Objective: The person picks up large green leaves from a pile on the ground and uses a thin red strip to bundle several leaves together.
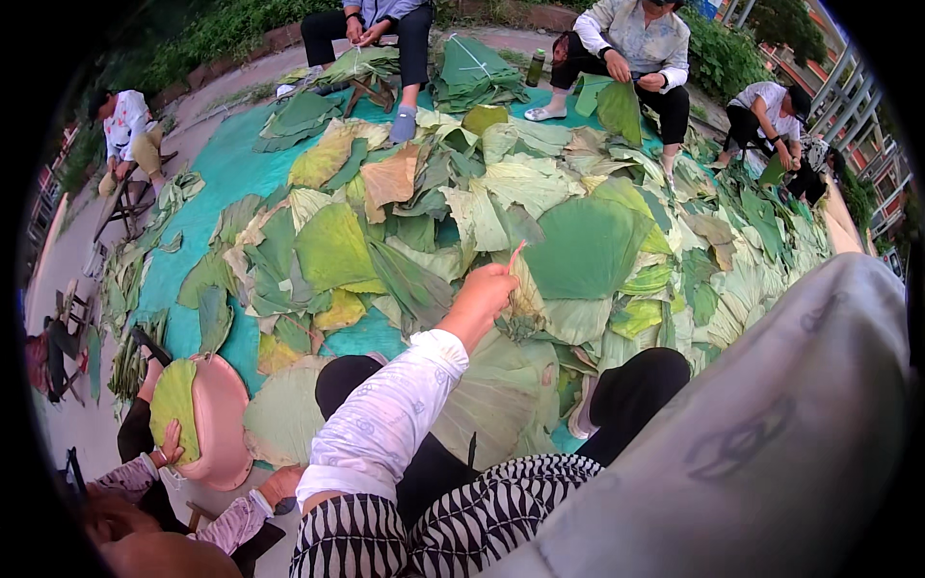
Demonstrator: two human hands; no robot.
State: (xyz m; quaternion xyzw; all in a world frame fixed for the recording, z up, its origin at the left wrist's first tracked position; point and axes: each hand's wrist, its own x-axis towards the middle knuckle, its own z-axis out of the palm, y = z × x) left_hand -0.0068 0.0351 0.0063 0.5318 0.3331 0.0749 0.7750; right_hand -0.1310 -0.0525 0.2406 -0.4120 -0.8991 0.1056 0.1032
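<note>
My left hand (pixel 479 297) is closed in a pinch, reaching forward over a spread of large lotus leaves. A thin pinkish-red strip (pixel 518 252) sticks up from its fingertips; its exact kind is too small to tell. Beside that hand lies a broad green leaf (pixel 593 249), with a crumpled yellow-brown leaf (pixel 526 301) just under the fingers. Closer to me, a wide pale-green leaf (pixel 501 395) rests between my knees. The light sleeve of my right arm (pixel 761 433) fills the lower right, bent at the elbow. My right hand does not show.
Leaves lie heaped on a teal sheet (pixel 217 183). At lower left, a co-worker's hand (pixel 169 443) touches a leaf over a pink basin (pixel 222 414). Several other people sit around the sheet. A tied leaf stack (pixel 472 72) and a bottle (pixel 536 67) stand at the far side.
</note>
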